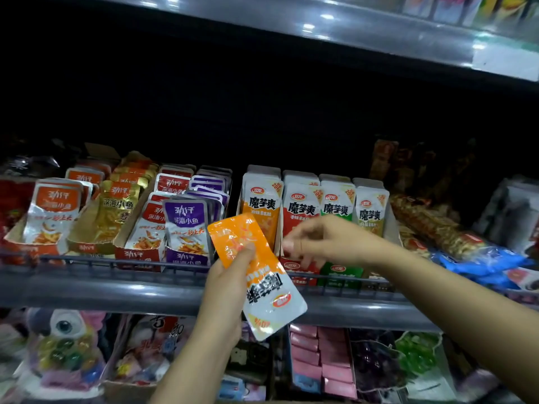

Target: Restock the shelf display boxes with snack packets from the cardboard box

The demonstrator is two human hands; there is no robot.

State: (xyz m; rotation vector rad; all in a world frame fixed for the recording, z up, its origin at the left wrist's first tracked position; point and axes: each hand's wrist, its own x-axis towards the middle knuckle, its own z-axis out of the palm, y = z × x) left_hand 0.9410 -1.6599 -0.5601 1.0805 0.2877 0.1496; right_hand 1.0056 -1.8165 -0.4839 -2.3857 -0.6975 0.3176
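One orange snack packet (256,275) upside down, gripped by left hand (230,284), right hand (323,242) loosely open, empty

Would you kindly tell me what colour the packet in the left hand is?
Orange at one end, white at the other, seen in the head view: the packet held by the left hand.

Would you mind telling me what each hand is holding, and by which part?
The left hand pinches the orange snack packet at its left edge, about mid-length, packet upside down. The right hand holds nothing.
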